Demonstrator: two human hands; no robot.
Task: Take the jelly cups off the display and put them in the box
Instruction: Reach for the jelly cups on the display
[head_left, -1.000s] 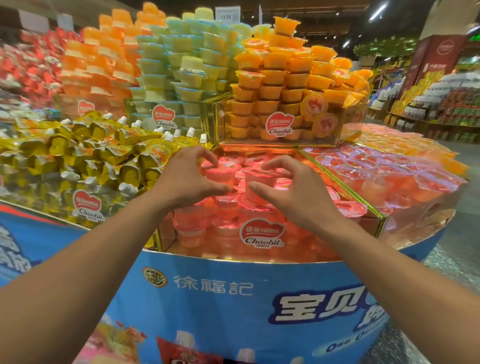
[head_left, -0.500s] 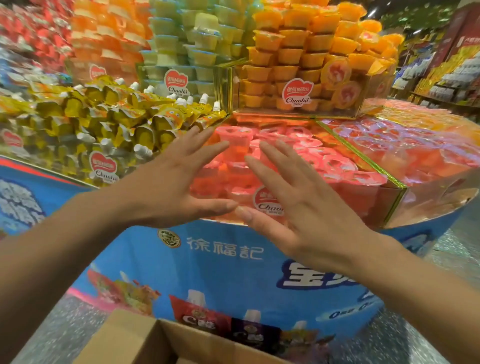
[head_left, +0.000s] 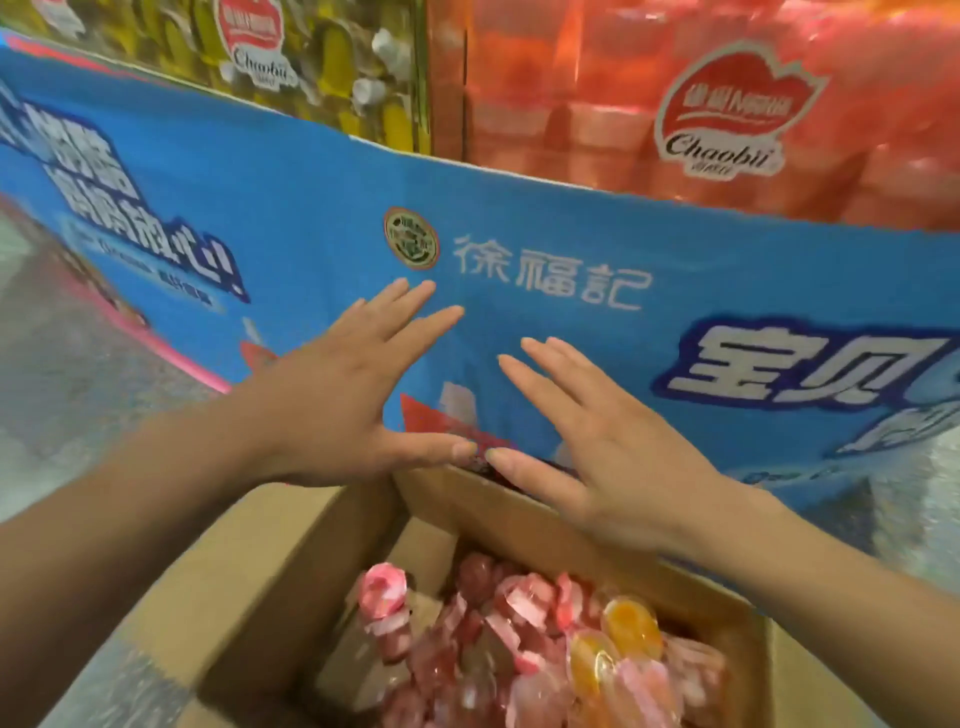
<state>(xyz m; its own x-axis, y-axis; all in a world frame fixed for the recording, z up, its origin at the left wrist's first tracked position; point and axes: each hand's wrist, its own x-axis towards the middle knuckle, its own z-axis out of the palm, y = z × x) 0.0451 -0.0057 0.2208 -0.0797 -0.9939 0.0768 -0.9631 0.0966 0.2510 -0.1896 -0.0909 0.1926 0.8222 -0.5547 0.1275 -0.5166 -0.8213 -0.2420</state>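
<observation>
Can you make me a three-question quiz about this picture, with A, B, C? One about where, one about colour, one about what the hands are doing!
1. Where is the box? A on a shelf; B under the left hand and right hand; C on a cart.
2. Most cups in it are? A green; B pink; C blue.
3. The hands are? A open, empty; B fists; C holding cups.
Answers: B, its rim shows below both hands; B, pink fills it, few orange; A, fingers straight, nothing held.
</observation>
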